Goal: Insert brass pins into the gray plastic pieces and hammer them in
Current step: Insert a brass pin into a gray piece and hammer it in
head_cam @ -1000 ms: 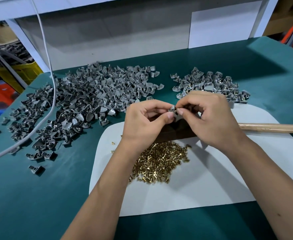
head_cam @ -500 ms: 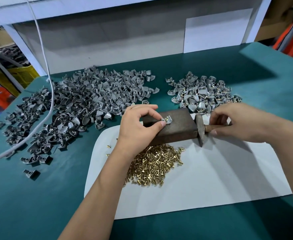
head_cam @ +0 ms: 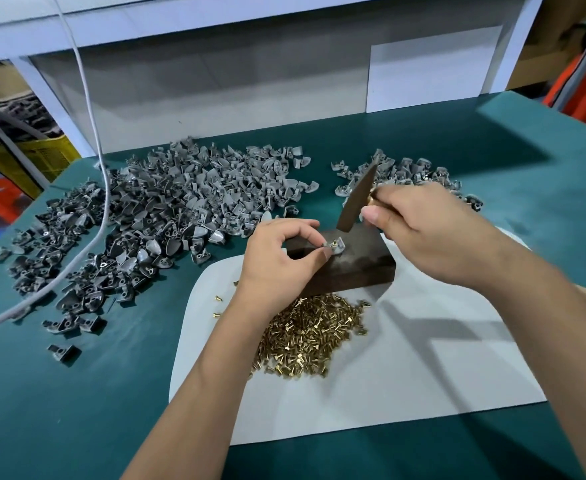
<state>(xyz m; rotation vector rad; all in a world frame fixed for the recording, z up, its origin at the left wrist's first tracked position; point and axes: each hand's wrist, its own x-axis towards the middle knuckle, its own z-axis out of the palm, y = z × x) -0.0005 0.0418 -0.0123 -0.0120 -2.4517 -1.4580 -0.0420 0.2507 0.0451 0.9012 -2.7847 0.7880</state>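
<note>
Gray plastic piece (head_cam: 335, 246) with a brass pin (head_cam: 334, 242) standing in it sits on the dark rectangular block (head_cam: 353, 268), pinched by the left hand (head_cam: 279, 259), while the right hand (head_cam: 433, 233) grips the dark-headed wooden-handled hammer (head_cam: 357, 200) raised just above.

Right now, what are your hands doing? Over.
Left hand pinches gray piece, pin in, on block. Right hand grips hammer, raised. Nothing blocking.
</note>
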